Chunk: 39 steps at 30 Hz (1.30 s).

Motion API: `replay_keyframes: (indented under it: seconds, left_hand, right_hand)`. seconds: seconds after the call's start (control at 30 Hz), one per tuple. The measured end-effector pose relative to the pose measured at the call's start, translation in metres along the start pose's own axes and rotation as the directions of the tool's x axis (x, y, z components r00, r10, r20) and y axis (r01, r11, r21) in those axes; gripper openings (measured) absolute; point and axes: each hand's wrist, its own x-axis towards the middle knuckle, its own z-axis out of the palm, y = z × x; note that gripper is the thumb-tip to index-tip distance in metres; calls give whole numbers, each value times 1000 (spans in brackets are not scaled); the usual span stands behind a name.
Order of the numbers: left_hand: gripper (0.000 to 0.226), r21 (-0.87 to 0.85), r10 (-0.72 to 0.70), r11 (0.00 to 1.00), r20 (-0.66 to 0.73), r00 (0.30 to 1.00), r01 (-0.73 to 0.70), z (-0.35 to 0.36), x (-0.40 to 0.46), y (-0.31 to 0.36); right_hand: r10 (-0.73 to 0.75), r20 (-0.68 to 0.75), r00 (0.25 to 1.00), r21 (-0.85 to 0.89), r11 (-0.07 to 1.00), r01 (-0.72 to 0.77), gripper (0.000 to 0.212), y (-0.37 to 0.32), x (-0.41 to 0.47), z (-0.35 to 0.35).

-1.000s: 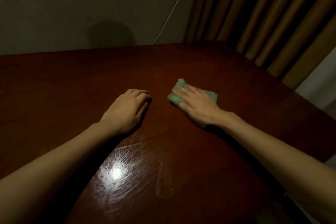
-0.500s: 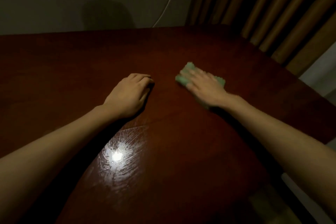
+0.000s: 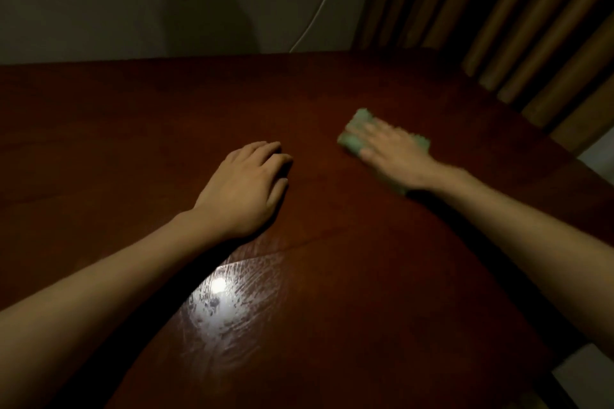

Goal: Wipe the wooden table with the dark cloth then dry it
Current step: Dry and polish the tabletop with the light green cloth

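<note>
A dark reddish wooden table point(image 3: 332, 325) fills most of the view. A folded green cloth point(image 3: 353, 136) lies on it right of centre. My right hand point(image 3: 393, 153) presses flat on the cloth with straight fingers, blurred by motion; most of the cloth is hidden beneath it. My left hand point(image 3: 246, 189) rests palm down on the table left of centre, fingers loosely bent, holding nothing. Wet wipe streaks point(image 3: 219, 295) shine under a light reflection near the front.
A grey wall stands behind the table, with a white cable point(image 3: 319, 10) hanging down it. Brown curtains point(image 3: 498, 20) hang at the back right. The table's right edge point(image 3: 571, 159) borders a pale floor.
My right hand has slid the green cloth to the right and slightly away across the table. The left hand has stayed where it was. The camera has tilted down a little.
</note>
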Motion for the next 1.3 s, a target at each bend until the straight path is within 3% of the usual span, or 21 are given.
replay_keyframes:
  seconds: [0.1,0.2,0.27,0.33,0.4,0.47,0.57,0.67,0.73,0.83,0.93,1.0,1.07,1.13,1.2,1.3]
  left_hand:
    - [63,18,-100,995,22,995,100,2,1,-1]
    - [64,24,-123,992,23,992,123,3,1,0]
    - [65,23,-122,992,30,992,122,2,0,1]
    - [67,26,-120,992,30,992,120,2,0,2]
    - [73,39,-111,993,29,993,110,2,0,2]
    - [74,41,-109,993,24,994,108,2,0,1]
    - [69,58,-113,992,19,993,111,2,0,2]
    - [62,67,-120,991,7,993,119,3,-2,2]
    - [61,64,-125,990,4,992,125,4,-2,1]
    - [62,62,-125,990,0,992,125,4,-3,2]
    - [64,68,-120,991,11,993,119,4,-1,2]
    - [64,82,-119,990,4,993,119,3,-2,2]
    - [65,88,-121,989,8,993,120,3,-2,3]
    - [65,93,-120,989,10,993,119,3,-2,3]
    - [63,109,-117,987,8,993,116,3,-2,3]
    - [59,134,-117,984,6,993,115,3,-3,2]
  right_hand:
    - [255,35,966,81,963,-257,52,44,63,-9]
    - [279,58,958,92,954,-284,52,35,97,-10]
    - [124,48,991,63,990,-127,52,9,90,-7]
    - [-122,19,992,0,993,122,59,-21,54,-2]
    - [-358,16,934,-4,934,358,60,-46,7,4]
    - [-466,30,884,45,885,464,55,-50,-10,5]
    - [-342,0,940,21,939,342,59,-26,43,-2]
    - [-61,8,998,30,998,61,56,11,127,-10]
    - [93,21,995,69,993,-95,58,30,171,-15]
    - [210,18,978,114,971,-210,68,30,211,-23]
    - [128,7,992,127,984,-128,62,1,217,-27]
    - [-90,-2,996,99,991,89,53,-35,201,-24]
    - [-320,-9,947,48,946,320,49,-74,175,-13]
    - [-439,-6,899,47,898,438,48,-91,155,-6]
    - [-430,-21,903,57,901,430,48,-78,164,-11]
    - [-169,-45,985,115,978,173,54,-36,201,-21]
